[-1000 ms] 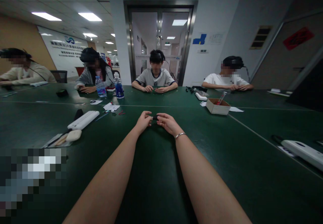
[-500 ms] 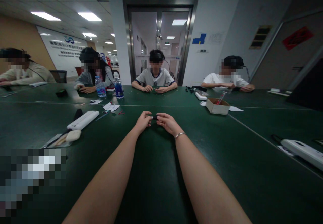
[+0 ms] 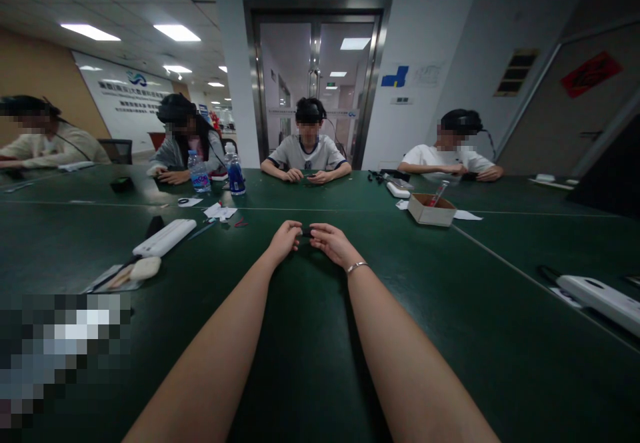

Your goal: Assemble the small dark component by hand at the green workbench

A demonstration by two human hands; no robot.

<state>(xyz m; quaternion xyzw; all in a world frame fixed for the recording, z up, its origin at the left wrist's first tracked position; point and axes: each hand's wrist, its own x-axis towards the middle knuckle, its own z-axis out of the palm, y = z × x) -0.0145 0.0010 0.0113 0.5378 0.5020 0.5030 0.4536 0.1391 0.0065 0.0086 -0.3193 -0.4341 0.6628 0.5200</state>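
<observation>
Just above the green table (image 3: 320, 310), my left hand (image 3: 286, 240) and my right hand (image 3: 331, 240) meet over a small dark object (image 3: 307, 232). The fingers of my left hand pinch its left end, where a lighter bit shows. Its right end is pinched by my right hand, which has a silver bracelet (image 3: 357, 266) at the wrist. Most of the object is covered by fingertips, so its kind cannot be made out.
To the left lie a white power bank (image 3: 165, 238), a round beige item (image 3: 145, 268) and paper scraps (image 3: 220, 212). Two bottles (image 3: 236, 175) stand farther back. A small box (image 3: 432, 211) is at right, near another white device (image 3: 600, 303). Several people sit around the table.
My hands stay in almost the same place on the small dark object; less of its light left end shows now. The person at the right has shifted their hands slightly.
</observation>
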